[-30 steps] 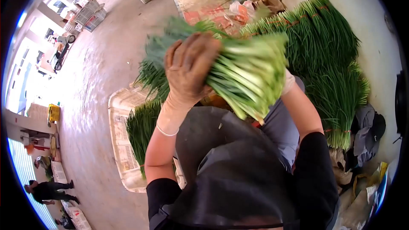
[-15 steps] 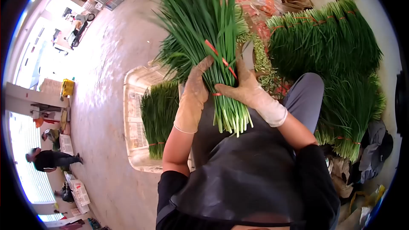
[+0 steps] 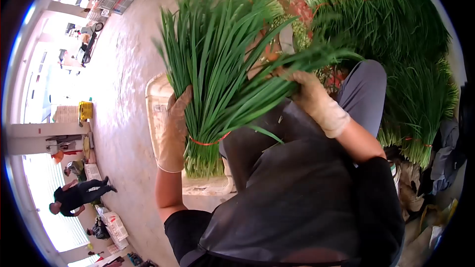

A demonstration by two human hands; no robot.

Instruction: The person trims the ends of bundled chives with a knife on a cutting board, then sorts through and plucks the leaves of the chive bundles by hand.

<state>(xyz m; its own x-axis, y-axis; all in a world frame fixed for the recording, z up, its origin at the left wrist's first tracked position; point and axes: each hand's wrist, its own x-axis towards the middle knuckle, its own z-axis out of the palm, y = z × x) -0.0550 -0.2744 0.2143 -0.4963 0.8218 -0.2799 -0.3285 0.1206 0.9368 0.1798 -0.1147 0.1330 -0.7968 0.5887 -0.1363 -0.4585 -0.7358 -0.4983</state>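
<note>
My left hand (image 3: 176,126), in a soiled pale glove, is wrapped along the left side of a large bunch of garlic chives (image 3: 208,74). A red band circles the bunch low down, above its pale cut stem ends. My right hand (image 3: 314,96), gloved too, is closed on a clump of the long leaves, drawn out to the right and bent. Its fingertips are partly hidden by leaves. Beneath and behind the bunch stands a cream plastic crate (image 3: 157,118). Whether the bunch rests in the crate or is held above it, I cannot tell.
Banded chives lie piled in an upper stack (image 3: 381,24) and a lower stack (image 3: 415,104) at the right. Stem trimmings (image 3: 299,34) cover the floor ahead. My bent knee (image 3: 363,91) is beside my right hand. A person (image 3: 81,195) in dark clothes stands far left.
Both hands were together around a bunch with a loose red strip across its leaves. Now my left hand is lower left by the crate, and my right hand has pulled leaves rightward.
</note>
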